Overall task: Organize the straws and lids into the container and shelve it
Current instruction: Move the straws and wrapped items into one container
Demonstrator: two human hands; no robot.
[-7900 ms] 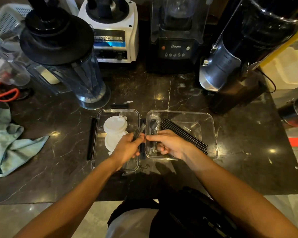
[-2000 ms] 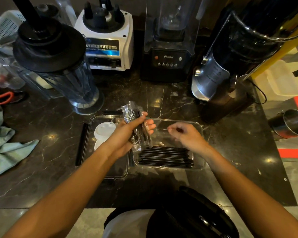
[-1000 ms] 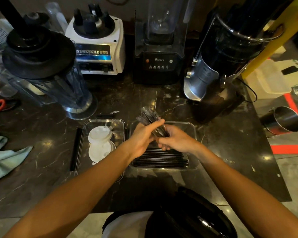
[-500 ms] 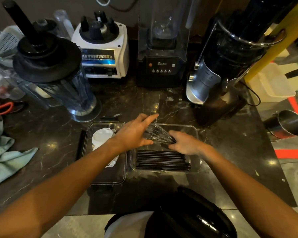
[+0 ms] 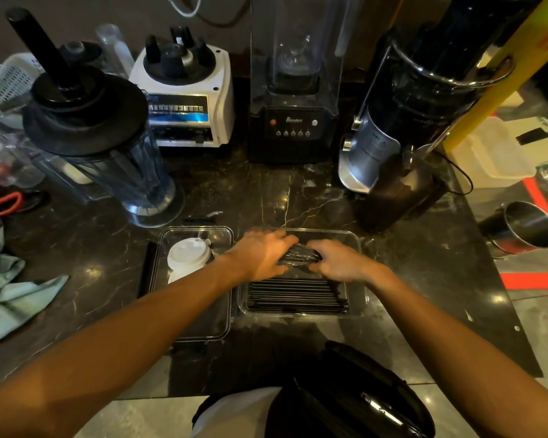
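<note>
A clear plastic container (image 5: 359, 281) sits open on the dark marble counter. Several black straws (image 5: 296, 295) lie side by side along its near half. In its far half, my left hand (image 5: 260, 254) and my right hand (image 5: 337, 259) both press down on a clear-wrapped bundle of dark straws (image 5: 299, 252), one hand at each end. To the left lies the container's clear lid (image 5: 196, 324), upside down, with white cup lids (image 5: 189, 256) stacked on it.
A blender jug (image 5: 108, 159) stands behind the clear lid. A white blender base (image 5: 184, 99), a black blender (image 5: 293, 121) and a grinder (image 5: 402, 128) line the back. A green cloth (image 5: 10, 295) lies left; a steel cup (image 5: 525, 229) is off the counter's right edge.
Both hands have brought the wrapped bundle down from above the container into its far half. The loose black straws now lie flat along the near side.
</note>
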